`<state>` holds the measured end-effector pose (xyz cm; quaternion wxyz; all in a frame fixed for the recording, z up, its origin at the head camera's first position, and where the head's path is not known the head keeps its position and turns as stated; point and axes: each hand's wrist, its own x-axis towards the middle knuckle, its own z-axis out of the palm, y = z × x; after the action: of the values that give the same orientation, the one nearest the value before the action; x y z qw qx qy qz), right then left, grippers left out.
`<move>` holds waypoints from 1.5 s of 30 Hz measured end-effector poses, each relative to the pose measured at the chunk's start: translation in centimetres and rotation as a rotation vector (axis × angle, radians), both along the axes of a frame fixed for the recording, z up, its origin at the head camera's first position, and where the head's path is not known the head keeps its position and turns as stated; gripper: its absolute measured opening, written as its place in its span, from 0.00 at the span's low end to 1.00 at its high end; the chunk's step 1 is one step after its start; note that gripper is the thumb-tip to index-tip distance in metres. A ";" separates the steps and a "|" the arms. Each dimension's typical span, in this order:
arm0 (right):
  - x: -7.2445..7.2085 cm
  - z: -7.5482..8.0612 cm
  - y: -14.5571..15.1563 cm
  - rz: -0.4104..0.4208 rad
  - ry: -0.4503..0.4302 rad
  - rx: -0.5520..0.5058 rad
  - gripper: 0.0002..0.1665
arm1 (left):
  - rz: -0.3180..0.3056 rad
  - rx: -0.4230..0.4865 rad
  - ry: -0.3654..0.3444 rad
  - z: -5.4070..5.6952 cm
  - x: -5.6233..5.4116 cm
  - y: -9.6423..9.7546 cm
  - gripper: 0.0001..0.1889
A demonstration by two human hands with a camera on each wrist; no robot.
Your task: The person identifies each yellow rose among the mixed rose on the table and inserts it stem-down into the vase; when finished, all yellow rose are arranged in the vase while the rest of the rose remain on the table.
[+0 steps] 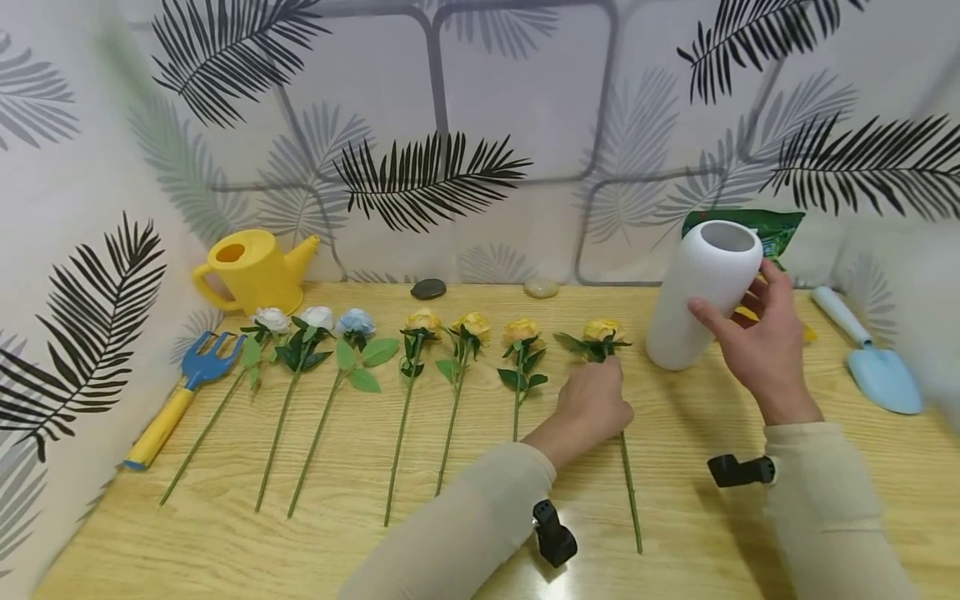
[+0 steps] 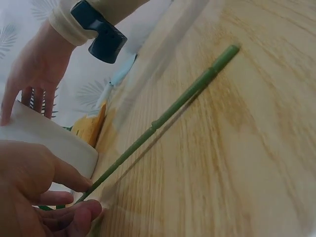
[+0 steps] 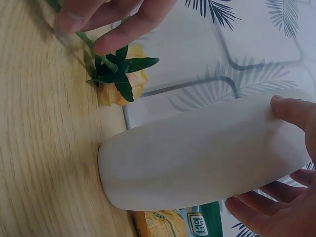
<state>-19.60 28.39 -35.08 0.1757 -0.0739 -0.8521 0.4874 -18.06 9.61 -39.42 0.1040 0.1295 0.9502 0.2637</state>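
A white vase [image 1: 693, 300] leans to the right near the back of the table, its mouth facing up. My right hand [image 1: 772, 354] grips its upper part, thumb on the near side and fingers on the far side, as the right wrist view also shows. To its left lies a yellow rose [image 1: 602, 330] with a long green stem [image 2: 153, 127]. My left hand [image 1: 588, 412] pinches that stem just below the bloom. In the left wrist view, the stem's lower end stretches away along the wood.
Several yellow roses [image 1: 472, 325], a blue rose [image 1: 356, 322] and two white roses [image 1: 318, 317] lie in a row. Behind are a yellow watering can [image 1: 258, 271] and two stones [image 1: 428, 289]. A hand fork [image 1: 202, 362] lies left, a blue trowel [image 1: 885, 379] right; a green packet [image 1: 776, 229] stands behind the vase.
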 end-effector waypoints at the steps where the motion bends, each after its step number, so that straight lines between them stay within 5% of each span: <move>1: 0.0 0.0 0.0 -0.003 0.002 0.002 0.52 | 0.007 0.025 -0.003 0.0 -0.1 0.0 0.16; 6: 0.1 -0.1 0.1 -0.019 0.025 0.004 0.52 | 0.019 0.183 -0.025 0.4 -0.8 -0.3 0.19; 10: -0.1 -0.2 0.0 -0.020 0.035 -0.002 0.52 | 0.023 0.285 0.008 1.7 -1.5 -1.2 0.14; 18: -0.2 -0.2 0.2 0.003 0.050 0.005 0.52 | 0.031 0.357 0.158 7.0 -3.2 -2.3 0.09; 27: 0.2 -0.2 0.2 0.018 0.052 0.014 0.53 | -0.104 0.506 0.382 13.4 -4.9 -1.1 0.09; 33: 0.6 0.4 0.1 0.079 0.087 0.038 0.56 | -0.156 0.640 0.472 16.3 -6.0 0.3 0.09; 39: 1.0 0.6 0.0 0.122 0.101 0.051 0.56 | -0.137 0.862 0.572 18.9 -6.7 1.7 0.10; 45: 0.9 0.6 0.0 0.130 0.097 0.045 0.56 | -0.159 1.004 0.708 20.5 -6.6 3.1 0.10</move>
<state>-18.65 28.41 -34.50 0.1863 0.0090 -0.8563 0.4816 -24.70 12.68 -18.93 -0.2719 0.3125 0.6745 0.6112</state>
